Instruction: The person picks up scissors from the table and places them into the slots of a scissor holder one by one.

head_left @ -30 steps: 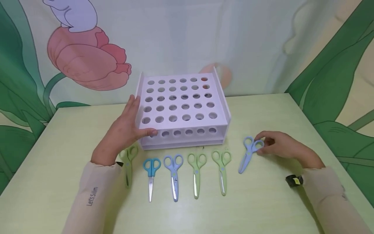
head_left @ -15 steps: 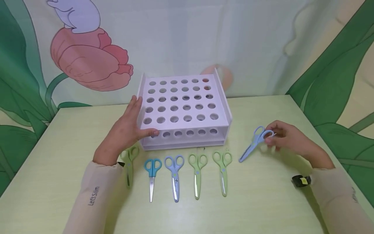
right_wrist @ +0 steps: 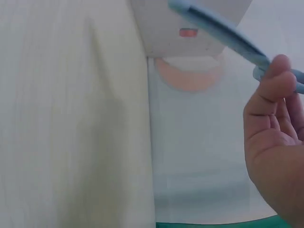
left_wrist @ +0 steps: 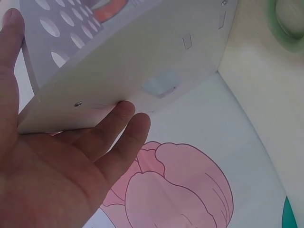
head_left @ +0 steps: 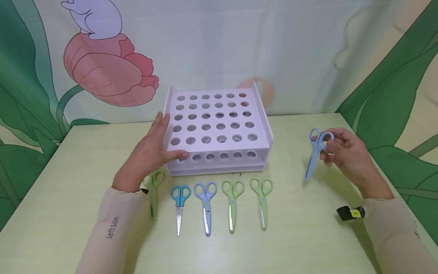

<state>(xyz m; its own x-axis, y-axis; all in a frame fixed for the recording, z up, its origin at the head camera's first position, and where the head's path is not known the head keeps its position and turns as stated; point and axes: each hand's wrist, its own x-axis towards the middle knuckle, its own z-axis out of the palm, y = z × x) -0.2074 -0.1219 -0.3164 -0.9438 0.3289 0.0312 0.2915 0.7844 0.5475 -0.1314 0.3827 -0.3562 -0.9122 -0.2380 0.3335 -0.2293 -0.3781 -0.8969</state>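
Observation:
In the head view, my right hand (head_left: 352, 158) pinches a pair of blue scissors (head_left: 312, 161) by the handle loops, above the right part of the table. The blades point down, closed together. The right wrist view shows thumb and fingers at the handle end of these scissors (right_wrist: 228, 35). My left hand (head_left: 145, 156) rests against the left front corner of a white rack (head_left: 215, 146) with rows of round holes. Its fingers lie fairly straight along the outer side wall (left_wrist: 128, 71), the thumb over the front edge.
In front of the rack lies a row of scissors: green ones (head_left: 153, 198) partly behind my left forearm, teal ones (head_left: 179, 201), blue ones (head_left: 206, 205), then two more green pairs (head_left: 232, 205). A printed curtain (head_left: 205, 45) hangs behind the pale table (head_left: 294, 247).
My right hand has raised the blue scissors off the table and carried them right and back, turning the blades more downward. The left hand stays at the rack.

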